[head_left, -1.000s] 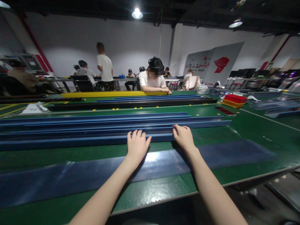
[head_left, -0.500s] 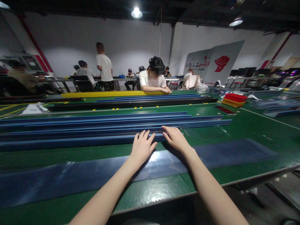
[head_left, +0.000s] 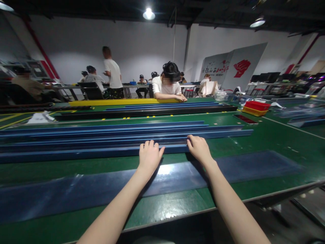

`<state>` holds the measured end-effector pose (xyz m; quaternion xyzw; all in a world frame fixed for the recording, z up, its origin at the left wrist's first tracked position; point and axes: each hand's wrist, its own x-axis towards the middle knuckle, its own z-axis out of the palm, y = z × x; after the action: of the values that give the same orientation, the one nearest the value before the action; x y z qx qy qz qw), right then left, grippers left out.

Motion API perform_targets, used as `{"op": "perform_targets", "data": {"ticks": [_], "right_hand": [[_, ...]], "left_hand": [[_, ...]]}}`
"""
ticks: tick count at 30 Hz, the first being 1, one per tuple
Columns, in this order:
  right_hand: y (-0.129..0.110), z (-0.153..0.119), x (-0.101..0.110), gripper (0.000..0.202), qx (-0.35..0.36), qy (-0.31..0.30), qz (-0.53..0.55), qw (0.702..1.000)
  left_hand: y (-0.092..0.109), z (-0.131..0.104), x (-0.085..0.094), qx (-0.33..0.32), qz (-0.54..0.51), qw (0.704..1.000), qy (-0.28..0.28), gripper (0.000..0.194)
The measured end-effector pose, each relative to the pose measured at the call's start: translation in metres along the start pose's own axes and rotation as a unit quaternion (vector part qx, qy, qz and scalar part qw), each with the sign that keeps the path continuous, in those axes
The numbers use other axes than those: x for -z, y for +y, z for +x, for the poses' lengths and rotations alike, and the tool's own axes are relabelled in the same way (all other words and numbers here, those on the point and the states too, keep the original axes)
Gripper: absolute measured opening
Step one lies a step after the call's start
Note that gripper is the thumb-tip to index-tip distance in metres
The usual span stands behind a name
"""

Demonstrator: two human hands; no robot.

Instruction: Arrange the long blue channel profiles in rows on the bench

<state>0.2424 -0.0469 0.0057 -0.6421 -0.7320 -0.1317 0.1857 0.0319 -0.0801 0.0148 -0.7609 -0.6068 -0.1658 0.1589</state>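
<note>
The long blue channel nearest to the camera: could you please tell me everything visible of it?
The blue channel is long, straight and narrow, with a raised near wall; it looks like smooth plastic. It lies across the green table, running out of the picture on the left. The left hand is over it and the right hand at its right end; exact contact is unclear.
</note>
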Motion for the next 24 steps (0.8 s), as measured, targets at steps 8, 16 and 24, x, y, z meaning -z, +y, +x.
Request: {"op": "perform_targets", "data": {"ticks": [8, 16, 24], "right_hand": [[-0.011, -0.002, -0.002, 0.030, 0.104, -0.014, 0.082, 0.991], [-0.015, -0.002, -0.005, 0.031, 0.135, -0.010, 0.112, 0.984], [-0.006, -0.001, -0.003, 0.028, 0.020, 0.029, 0.042, 0.999]], "left_hand": [[0.003, -0.003, -0.011, -0.100, -0.023, 0.995, 0.010, 0.037], [0.004, -0.005, -0.016, -0.152, -0.007, 0.988, 0.003, 0.043], [0.001, 0.000, -0.013, -0.145, -0.010, 0.989, 0.027, 0.035]]}}
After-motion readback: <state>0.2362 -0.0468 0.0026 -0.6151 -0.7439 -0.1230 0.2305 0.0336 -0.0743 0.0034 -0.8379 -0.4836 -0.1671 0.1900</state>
